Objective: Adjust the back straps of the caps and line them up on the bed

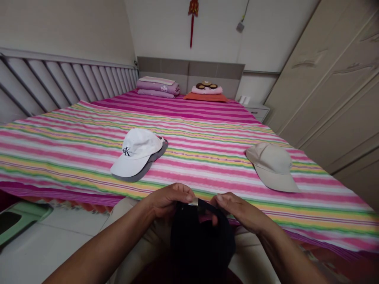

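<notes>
A black baseball cap (203, 244) is between my hands above my lap, its back strap opening facing up and away from me. My left hand (171, 199) pinches the strap beside a metal buckle (194, 202). My right hand (233, 207) is closed on the other side of the strap, with a finger showing through the opening. On the bed, a white cap (137, 148) with dark letters rests on a grey cap (154, 157), ahead of my left hand. A beige cap (274, 165) lies apart on the right.
The bed (201, 138) has a striped cover. Folded purple bedding (158, 87) and a pink and orange stack (206, 91) lie by the headboard (166, 67). A green stool (23, 221) stands at left, a railing (68, 81) behind, a wardrobe (331, 79) at right.
</notes>
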A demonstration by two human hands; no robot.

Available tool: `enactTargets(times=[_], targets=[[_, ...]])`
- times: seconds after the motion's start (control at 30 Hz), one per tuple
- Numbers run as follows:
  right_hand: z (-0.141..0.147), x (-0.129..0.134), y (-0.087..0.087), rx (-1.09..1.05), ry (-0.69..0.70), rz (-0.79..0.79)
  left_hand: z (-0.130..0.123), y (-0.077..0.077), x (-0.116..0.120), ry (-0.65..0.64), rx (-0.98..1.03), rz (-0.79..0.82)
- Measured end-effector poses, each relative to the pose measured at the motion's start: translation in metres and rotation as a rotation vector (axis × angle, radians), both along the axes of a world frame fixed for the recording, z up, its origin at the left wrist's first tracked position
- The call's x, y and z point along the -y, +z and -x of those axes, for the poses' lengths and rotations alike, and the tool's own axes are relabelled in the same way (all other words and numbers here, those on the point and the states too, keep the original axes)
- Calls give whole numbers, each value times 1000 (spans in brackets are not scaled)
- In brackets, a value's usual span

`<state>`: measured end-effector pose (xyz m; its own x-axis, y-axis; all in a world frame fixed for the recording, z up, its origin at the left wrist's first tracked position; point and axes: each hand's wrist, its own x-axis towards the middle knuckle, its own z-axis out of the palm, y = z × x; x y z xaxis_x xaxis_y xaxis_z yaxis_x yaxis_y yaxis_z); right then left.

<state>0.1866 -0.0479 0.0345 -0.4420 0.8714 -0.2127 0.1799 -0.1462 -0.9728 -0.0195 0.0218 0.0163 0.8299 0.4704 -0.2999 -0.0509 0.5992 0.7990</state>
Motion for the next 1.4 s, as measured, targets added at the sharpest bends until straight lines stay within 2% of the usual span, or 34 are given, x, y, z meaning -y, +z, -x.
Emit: enactTargets(times=[0.2,0.3,0.47,0.53,0.73,0.87,1.0,1.07,1.13,1.27,1.33,1.4], targets=[[-8,0,-22,-237,-134,163,1,-3,-3,26,-52,4],[-5,-1,-20,-286,-174,153,0,0,-4,25,-31,-25],[-2,-6,-6,-350,-185,83,-4,7,-7,-3,-51,-63],[-4,-10,-4,-388,-191,109,-4,9,-10,15,-36,-50],[-16,-18,-17,-496,-158,327,-3,11,-18,79,65,-45],[-14,-19,-22,-612,-243,284,-3,14,-23,88,48,-24],[-7,-19,-14,-708,-333,232,2,17,-30,96,149,-10],[-5,-20,-9,-747,-365,210,6,10,-33,121,271,14],[-4,-23,-7,-789,-409,199,11,-4,-34,158,361,72],[-7,-31,-16,-792,-430,319,11,-36,-31,245,407,165],[-8,-34,-22,-757,-399,382,6,-41,-29,317,434,190],[-10,-36,-24,-738,-382,396,1,-39,-27,385,437,221]])
